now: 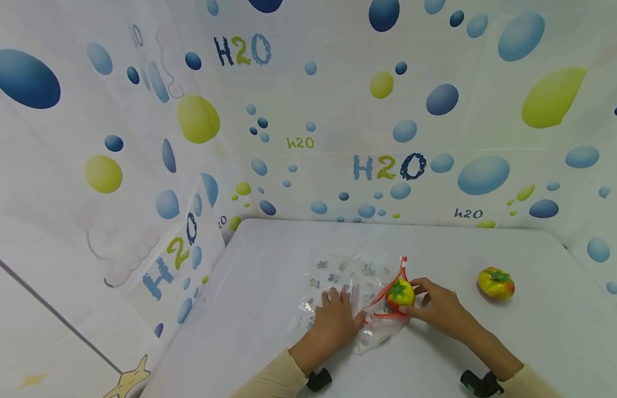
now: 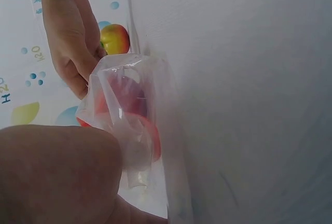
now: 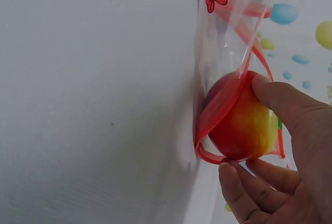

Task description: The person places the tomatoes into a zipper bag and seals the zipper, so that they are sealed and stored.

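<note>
Clear plastic bag (image 1: 349, 272) lies under the left hand (image 1: 335, 321), fingers slightly spread; the right hand (image 1: 442, 307) pinches a red-yellow fruit (image 1: 400, 296). Bubble-printed cloth (image 1: 338, 99) rises beyond the white table's (image 1: 259, 276) far edge.

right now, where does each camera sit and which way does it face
Head: worn on the head, facing forward and down at the white table; left grip, right grip and both forearms show.
Left wrist: on the left wrist, facing across the clear bag; left grip near, right grip beyond.
Right wrist: on the right wrist, facing the red-and-yellow fruit; right grip shows, holding it.
Shared by head and right wrist: that fruit.
</note>
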